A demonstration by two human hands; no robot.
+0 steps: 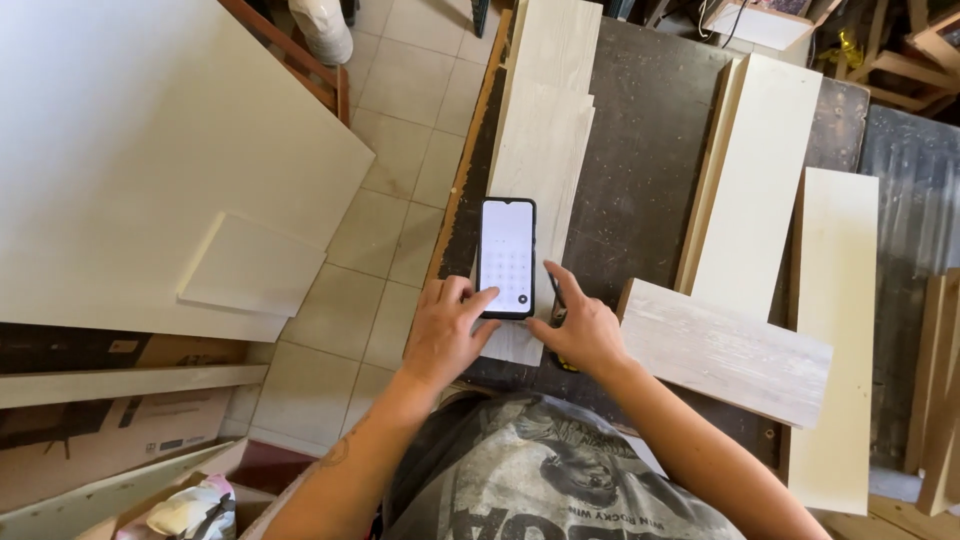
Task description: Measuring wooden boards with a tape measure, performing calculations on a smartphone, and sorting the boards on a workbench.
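Observation:
A black smartphone (507,256) with a lit white screen showing a keypad lies on a pale wooden plank (543,130) at the left edge of a dark workbench (640,170). My left hand (446,330) rests at the phone's lower left corner, its index finger touching the bottom edge. My right hand (583,325) sits just right of the phone, gripping a dark pencil (555,296) with a finger stretched toward the phone.
Several pale boards lie on the bench: a short grained one (725,350) right of my right hand, two long ones (755,180) (835,330) beyond. A large white panel (150,150) stands left over the tiled floor (400,150). Cardboard boxes (100,440) sit lower left.

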